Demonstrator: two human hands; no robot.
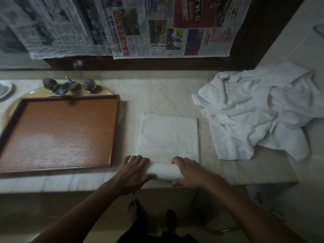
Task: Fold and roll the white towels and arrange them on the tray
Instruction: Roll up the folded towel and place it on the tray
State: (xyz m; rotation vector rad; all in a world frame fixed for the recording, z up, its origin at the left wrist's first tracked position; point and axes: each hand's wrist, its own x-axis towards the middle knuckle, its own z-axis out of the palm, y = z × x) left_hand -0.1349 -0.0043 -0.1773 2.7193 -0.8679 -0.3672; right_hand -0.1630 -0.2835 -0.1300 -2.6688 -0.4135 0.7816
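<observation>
A folded white towel lies flat on the marble counter, its near end rolled into a tube at the counter's front edge. My left hand lies over the left end of the roll, fingers curled across its top. My right hand covers the right end, thumb on the near side. Left of the towel a brown wooden tray sits over the sink with nothing on it. A heap of crumpled white towels lies at the right.
Chrome taps stand behind the tray. Newspaper sheets hang over the wall behind the counter. A white dish sits at the far left. My bare feet and a hose are on the floor below.
</observation>
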